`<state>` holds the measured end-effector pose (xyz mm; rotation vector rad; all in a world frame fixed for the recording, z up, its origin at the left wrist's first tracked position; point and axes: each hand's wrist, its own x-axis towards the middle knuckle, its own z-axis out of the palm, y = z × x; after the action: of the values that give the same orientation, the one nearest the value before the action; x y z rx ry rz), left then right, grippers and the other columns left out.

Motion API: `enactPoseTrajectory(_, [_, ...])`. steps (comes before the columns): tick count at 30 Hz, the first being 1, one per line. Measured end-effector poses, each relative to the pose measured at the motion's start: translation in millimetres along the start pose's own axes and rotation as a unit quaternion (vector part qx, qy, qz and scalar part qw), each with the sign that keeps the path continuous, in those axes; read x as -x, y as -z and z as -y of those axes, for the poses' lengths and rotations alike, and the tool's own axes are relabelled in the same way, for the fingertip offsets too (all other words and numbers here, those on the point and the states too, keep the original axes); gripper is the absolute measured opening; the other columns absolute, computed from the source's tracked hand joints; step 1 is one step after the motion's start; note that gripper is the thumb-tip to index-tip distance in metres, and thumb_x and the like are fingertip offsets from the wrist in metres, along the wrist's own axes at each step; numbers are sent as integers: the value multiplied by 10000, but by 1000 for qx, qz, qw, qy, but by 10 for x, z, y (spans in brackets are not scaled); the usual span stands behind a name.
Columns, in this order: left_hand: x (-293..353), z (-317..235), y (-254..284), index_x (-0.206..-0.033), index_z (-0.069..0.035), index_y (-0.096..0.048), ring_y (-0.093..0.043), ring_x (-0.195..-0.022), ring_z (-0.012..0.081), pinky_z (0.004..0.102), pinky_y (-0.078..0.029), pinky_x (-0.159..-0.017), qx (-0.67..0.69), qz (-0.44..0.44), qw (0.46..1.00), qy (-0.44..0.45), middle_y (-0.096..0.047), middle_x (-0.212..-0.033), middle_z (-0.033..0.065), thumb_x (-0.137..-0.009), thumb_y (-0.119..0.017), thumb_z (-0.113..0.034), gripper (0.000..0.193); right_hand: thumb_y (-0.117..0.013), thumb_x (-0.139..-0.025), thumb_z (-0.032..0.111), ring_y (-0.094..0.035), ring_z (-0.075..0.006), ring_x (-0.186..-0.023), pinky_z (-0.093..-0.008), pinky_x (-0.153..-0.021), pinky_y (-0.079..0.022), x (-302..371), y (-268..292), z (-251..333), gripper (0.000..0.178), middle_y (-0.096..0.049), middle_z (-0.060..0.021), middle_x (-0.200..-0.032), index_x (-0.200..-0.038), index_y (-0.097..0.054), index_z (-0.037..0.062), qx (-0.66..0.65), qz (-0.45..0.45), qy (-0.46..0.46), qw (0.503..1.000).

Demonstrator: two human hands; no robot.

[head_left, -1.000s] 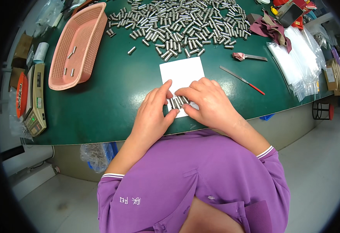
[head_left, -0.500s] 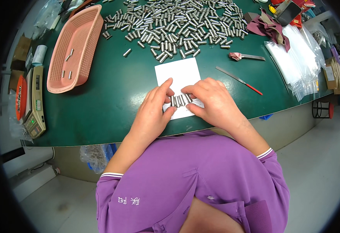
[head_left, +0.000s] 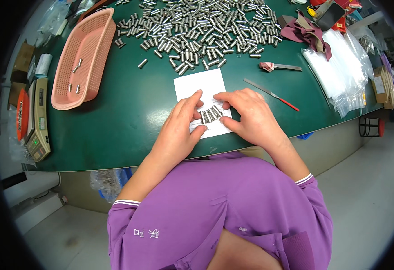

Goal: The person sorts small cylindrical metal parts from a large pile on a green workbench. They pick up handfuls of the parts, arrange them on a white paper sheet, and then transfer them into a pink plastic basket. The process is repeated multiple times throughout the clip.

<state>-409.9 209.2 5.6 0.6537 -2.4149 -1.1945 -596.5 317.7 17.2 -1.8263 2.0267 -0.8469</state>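
A short row of several shiny metal pins (head_left: pixel 211 114) lies side by side, slightly fanned, on a white paper sheet (head_left: pixel 199 84). My left hand (head_left: pixel 179 121) rests at the row's left end, thumb and fingers apart, its fingertips close against the outermost pin. On the other side, my right hand (head_left: pixel 251 116) is curved with its thumb tip at the right end of the row and its index finger stretched out above it. Neither hand is closed round a pin. Beyond the paper a big heap of similar metal pins (head_left: pixel 197 33) covers the table's far part.
A pink basket (head_left: pixel 99 67) with several pins stands left on the green table (head_left: pixel 129 112), beside a scale (head_left: pixel 38 121) bearing an orange tray (head_left: pixel 22 114). To the right lie a red-handled file (head_left: pixel 273 95), a cloth-wrapped metal tool (head_left: pixel 282 67), a maroon cloth (head_left: pixel 307 33) and plastic bags (head_left: pixel 334 74).
The pins have gone from nearly parallel to a leaning fan. My right index finger has lifted away from the row's top. The whole view has shifted slightly.
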Motion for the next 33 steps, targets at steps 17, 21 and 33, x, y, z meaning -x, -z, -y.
enactPoseTrajectory(17, [45,18,-1,-1441,-50,-409,-600,-910,182,305,-519,-821,32,-18,999,14,-580,-1168,112,-729,-740,90,798,-737,-743,67,-589,-240,-966,-394,-893,-452,-5,-15,15,441,-662,2,-941,-1168,-637,133,-3,0,1,1000])
enactPoseTrajectory(21, [63,27,8,-1440,-50,-409,-598,-908,179,303,-519,-820,31,-19,999,13,-579,-1159,110,-731,-738,92,795,-742,-739,65,-591,-237,-965,-391,-875,-456,-2,-36,41,439,-665,5,-938,-1159,-639,136,-5,1,-1,1000])
enactPoseTrajectory(33, [80,18,21,-1439,-48,-415,-597,-904,173,297,-518,-817,30,-21,999,21,-582,-1153,107,-730,-736,96,791,-720,-768,96,-583,-251,-988,-408,-889,-437,17,-61,61,425,-657,-16,-969,-1179,-618,140,-19,11,7,1000])
